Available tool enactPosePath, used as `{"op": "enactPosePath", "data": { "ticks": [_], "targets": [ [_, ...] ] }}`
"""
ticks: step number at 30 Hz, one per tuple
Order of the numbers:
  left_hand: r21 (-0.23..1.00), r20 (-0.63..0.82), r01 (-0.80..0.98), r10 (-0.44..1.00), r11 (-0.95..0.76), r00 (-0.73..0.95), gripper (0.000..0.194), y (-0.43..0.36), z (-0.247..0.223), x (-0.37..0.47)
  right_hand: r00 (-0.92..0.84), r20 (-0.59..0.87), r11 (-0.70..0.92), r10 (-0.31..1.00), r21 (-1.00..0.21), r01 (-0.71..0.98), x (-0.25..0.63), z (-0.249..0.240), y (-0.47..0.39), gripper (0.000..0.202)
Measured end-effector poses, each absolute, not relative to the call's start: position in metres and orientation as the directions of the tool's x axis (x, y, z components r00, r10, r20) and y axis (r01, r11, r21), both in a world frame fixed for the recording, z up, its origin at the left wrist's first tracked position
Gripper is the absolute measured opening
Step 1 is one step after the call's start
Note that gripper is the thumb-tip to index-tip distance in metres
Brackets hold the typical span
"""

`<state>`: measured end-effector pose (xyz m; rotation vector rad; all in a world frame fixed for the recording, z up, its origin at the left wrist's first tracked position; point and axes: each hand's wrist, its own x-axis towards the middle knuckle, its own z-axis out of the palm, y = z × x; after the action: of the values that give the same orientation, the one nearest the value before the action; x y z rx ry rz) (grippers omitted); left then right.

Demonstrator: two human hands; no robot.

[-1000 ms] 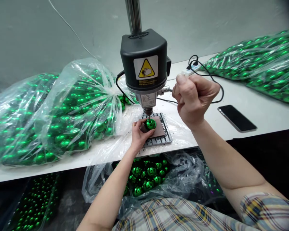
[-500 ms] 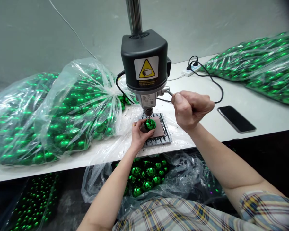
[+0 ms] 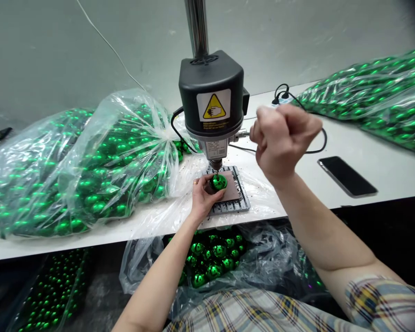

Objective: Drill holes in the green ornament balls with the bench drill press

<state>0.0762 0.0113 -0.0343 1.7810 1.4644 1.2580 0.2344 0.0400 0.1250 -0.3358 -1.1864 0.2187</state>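
Observation:
A shiny green bauble (image 3: 219, 182) rests on a pinkish-brown pad (image 3: 232, 189) beneath the chuck of a small black drill press (image 3: 211, 103). My left hand (image 3: 204, 198) steadies the bauble, thumb and fingers curled around its left side. The drill bit (image 3: 217, 174) stands right over the bauble's top; whether it touches I cannot make out. Raised to the right of the machine, my right hand (image 3: 283, 138) is closed around the drill press's feed handle (image 3: 244, 134), whose end is hidden in the fist. Dark specks lie on the slotted metal base (image 3: 244, 203).
Clear bags of green baubles lie at the left (image 3: 90, 170) and far right (image 3: 376, 97). An open bag of baubles (image 3: 214, 258) sits below the table edge. A phone (image 3: 347, 176) lies to the right, near a power strip (image 3: 280, 99) and black cable.
My right hand has risen and moved slightly right with the feed handle. My left hand keeps its hold on the bauble. The whole view has shifted a little.

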Motion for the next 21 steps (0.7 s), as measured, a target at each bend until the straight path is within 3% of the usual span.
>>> {"op": "enactPosePath", "data": {
  "ticks": [5, 8, 10, 11, 14, 16, 21],
  "targets": [
    [0.781, 0.284, 0.597, 0.956, -0.184, -0.077, 0.042, -0.023, -0.012, 0.062, 0.349, 0.687, 0.766, 0.637, -0.616, -0.185, 0.233, 0.172, 0.054, 0.043],
    [0.627, 0.012, 0.751, 0.966, -0.208, 0.258, 0.046, -0.058, 0.016, 0.025, 0.313, 0.636, 0.707, 0.705, -0.664, -0.244, 0.233, 0.178, 0.055, 0.044],
    [0.606, -0.139, 0.748, 0.890, -0.271, 0.435, 0.046, -0.061, 0.033, 0.002, 0.330, 0.644, 0.721, 0.690, -0.648, -0.243, 0.233, 0.177, 0.055, 0.045],
    [0.626, -0.130, 0.727, 0.882, -0.281, 0.453, 0.041, -0.052, 0.039, -0.005, 0.343, 0.652, 0.734, 0.676, -0.637, -0.237, 0.232, 0.175, 0.055, 0.046],
    [0.663, 0.150, 0.689, 0.953, -0.293, 0.262, 0.012, 0.014, 0.043, -0.008, 0.383, 0.670, 0.767, 0.636, -0.601, -0.222, 0.232, 0.172, 0.059, 0.047],
    [0.579, 0.267, 0.765, 0.952, -0.282, 0.150, 0.018, 0.072, 0.036, 0.000, 0.377, 0.677, 0.772, 0.632, -0.594, -0.228, 0.232, 0.171, 0.060, 0.046],
    [0.497, 0.216, 0.848, 0.973, -0.186, 0.087, 0.018, 0.156, 0.021, 0.007, 0.351, 0.697, 0.777, 0.626, -0.594, -0.206, 0.233, 0.171, 0.057, 0.048]
  ]
}}
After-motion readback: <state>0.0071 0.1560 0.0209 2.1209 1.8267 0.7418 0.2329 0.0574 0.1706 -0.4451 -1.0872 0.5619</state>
